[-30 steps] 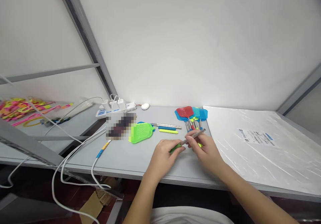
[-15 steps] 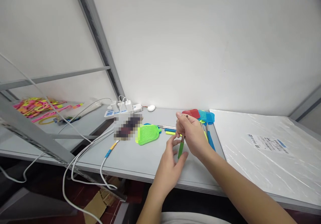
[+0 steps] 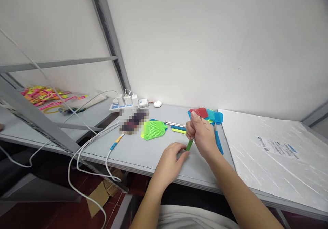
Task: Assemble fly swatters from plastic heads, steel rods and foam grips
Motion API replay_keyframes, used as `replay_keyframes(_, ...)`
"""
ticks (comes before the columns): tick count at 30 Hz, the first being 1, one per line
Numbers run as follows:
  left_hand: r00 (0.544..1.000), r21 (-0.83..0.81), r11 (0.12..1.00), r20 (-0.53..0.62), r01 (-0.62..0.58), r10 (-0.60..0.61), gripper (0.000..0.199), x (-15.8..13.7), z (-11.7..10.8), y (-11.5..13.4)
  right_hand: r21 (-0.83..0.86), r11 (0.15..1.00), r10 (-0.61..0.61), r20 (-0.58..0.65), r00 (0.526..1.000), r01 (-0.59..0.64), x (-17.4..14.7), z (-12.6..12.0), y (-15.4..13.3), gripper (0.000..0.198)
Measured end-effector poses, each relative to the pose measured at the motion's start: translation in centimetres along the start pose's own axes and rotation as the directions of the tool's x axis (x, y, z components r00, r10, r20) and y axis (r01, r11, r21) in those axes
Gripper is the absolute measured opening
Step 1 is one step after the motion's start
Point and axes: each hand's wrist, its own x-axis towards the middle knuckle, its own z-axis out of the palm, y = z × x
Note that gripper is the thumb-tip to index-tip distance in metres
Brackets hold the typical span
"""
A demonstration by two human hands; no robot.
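My right hand [image 3: 201, 131] is closed in a fist, thumb up, round the rod above a green handle [image 3: 189, 145]. The handle points down from beneath the fist; most of the rod is hidden. At the handle's lower end, the thumb and fingers of my left hand [image 3: 170, 160] close on it from the left. Beyond lies a bright green mesh fly swatter head [image 3: 155, 130] on top of others. Metal rods [image 3: 175, 124] with a blue handle [image 3: 178, 128] and a yellow-green handle [image 3: 178, 131] extend behind my right fist. A red swatter head [image 3: 200, 112] and a blue swatter head [image 3: 217, 117] overlap behind that hand.
A white wrapped panel [image 3: 246, 133] covers the table's right side. At the back left stand a power strip [image 3: 129, 106] with plugs and a white round object [image 3: 158, 104]. White cables [image 3: 87, 147] hang over the front edge beside a metal frame post [image 3: 43, 119].
My left thumb and fingers have closed in on the lower end of the green handle. My right fist still holds the rod above it. The camera view has shifted slightly.
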Motion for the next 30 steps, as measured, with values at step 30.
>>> replay_keyframes(30,1.0,0.016,1.0,0.003,0.005,-0.005,0.009,0.0,0.1,0.1,-0.139,0.99,0.003,0.043,0.999,0.003,-1.2,1.2,2.3,0.049)
